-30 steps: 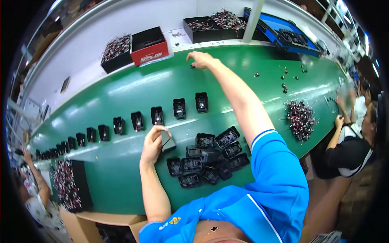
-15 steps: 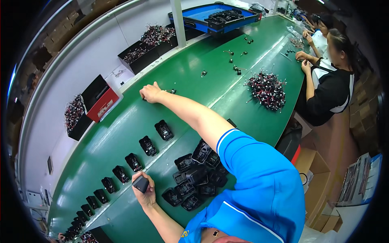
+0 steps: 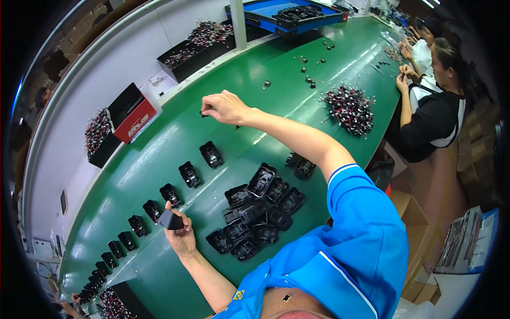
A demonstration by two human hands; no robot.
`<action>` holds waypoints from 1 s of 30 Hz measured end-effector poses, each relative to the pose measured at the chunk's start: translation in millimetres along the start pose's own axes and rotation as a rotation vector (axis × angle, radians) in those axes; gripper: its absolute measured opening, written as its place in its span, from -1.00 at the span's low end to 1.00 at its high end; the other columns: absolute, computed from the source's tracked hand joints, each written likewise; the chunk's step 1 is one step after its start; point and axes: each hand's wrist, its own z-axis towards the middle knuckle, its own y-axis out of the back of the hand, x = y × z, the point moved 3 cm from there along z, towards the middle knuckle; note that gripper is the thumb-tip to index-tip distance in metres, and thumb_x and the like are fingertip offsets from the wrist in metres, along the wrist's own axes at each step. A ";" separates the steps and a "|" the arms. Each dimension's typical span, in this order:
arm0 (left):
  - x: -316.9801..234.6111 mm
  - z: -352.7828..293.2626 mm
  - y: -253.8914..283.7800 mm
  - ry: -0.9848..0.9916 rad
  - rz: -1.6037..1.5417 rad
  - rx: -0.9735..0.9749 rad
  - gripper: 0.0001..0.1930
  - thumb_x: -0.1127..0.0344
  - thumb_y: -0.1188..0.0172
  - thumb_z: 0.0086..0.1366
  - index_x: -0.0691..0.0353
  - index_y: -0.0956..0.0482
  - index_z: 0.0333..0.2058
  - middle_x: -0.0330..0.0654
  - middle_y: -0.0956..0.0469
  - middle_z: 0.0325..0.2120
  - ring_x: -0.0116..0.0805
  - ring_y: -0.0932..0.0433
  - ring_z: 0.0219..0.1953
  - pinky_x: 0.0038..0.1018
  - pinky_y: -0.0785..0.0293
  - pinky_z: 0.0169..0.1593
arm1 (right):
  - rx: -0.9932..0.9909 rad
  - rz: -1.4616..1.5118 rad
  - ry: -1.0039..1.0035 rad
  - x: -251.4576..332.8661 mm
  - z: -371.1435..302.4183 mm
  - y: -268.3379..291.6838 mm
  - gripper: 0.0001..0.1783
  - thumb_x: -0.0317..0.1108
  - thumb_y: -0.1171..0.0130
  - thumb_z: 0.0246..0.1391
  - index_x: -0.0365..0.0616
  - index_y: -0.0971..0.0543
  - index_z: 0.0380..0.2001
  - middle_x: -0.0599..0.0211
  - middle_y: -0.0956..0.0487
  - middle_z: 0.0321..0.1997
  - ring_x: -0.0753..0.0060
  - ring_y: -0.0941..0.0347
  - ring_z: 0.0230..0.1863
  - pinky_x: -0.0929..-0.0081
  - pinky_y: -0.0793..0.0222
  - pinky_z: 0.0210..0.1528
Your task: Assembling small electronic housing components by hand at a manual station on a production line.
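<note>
My left hand [image 3: 181, 237] grips a dark, flat-faced black plastic case [image 3: 170, 220], held over the belt beside the row of open black casings [image 3: 169, 195]. Its inside does not show. My right hand [image 3: 226, 108] is raised over the green surface, thumb and fingers pinched on a small black part [image 3: 203, 114] whose kind is too small to make out. Below it lies the topmost casing of the row [image 3: 211, 154]. Between my arms is a pile of similar black casings [image 3: 255, 211].
A heap of small wired parts [image 3: 349, 110] lies on the green worktop [image 3: 287, 111] to the right, with loose ones beyond. Boxes of wired parts [image 3: 197, 48] and a red box [image 3: 139, 119] line the wall. A blue tray [image 3: 260, 21] stands far off. Co-workers [image 3: 433, 101] sit at right.
My right hand has moved right and toward me, lifting a small black part off the surface. My left hand, still with the case, has shifted slightly left and away. The casings have slid slightly left.
</note>
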 end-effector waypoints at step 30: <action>6.2 4.3 -22.2 -0.040 0.154 0.010 -0.38 0.33 0.02 0.35 0.20 -0.06 0.36 -0.10 -0.47 -0.30 -0.43 -0.40 -0.40 -0.60 -0.35 -0.33 | -0.506 0.015 -0.410 -171.6 -125.7 58.6 -0.92 -0.41 -0.21 0.09 -0.15 -0.58 -0.33 0.33 -0.59 -0.32 0.42 -0.48 -0.33 0.50 -0.40 -0.23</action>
